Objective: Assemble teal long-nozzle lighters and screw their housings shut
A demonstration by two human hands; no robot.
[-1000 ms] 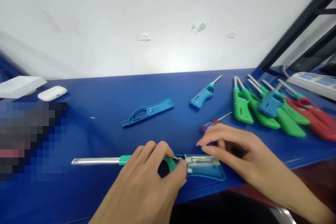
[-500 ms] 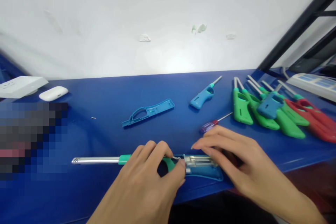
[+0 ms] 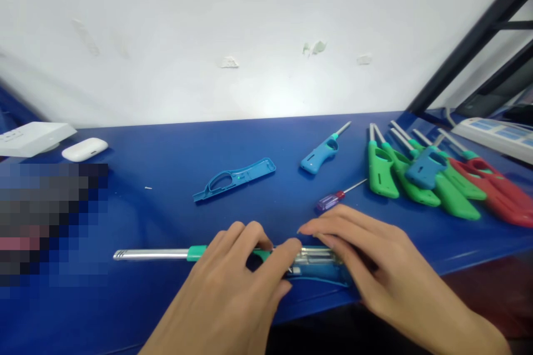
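Observation:
An opened long-nosed lighter (image 3: 150,254) lies along the front of the desk, its metal nozzle pointing left. Inside its blue half-shell (image 3: 322,273) shows a clear fuel tank (image 3: 316,255). My left hand (image 3: 233,274) is closed over the middle of the lighter, its thumb pressing at the tank's inner end and hiding the trigger parts. Closed around the handle end is my right hand (image 3: 377,255), with index finger and thumb above the tank. The loose other half-shell (image 3: 254,171) rests farther back, hollow side up. A screwdriver (image 3: 331,201) lies just beyond my right hand.
A whole blue lighter (image 3: 318,156) lies behind the screwdriver. Several green, red and blue lighters (image 3: 466,199) are heaped at the right near a power strip (image 3: 499,136). On the left are a white earbud case (image 3: 85,150), a white box (image 3: 35,137) and a tiny pin (image 3: 148,187).
My left thumb has moved slightly right and up onto the inner end of the tank, covering more of it. The right hand stays nearly in place.

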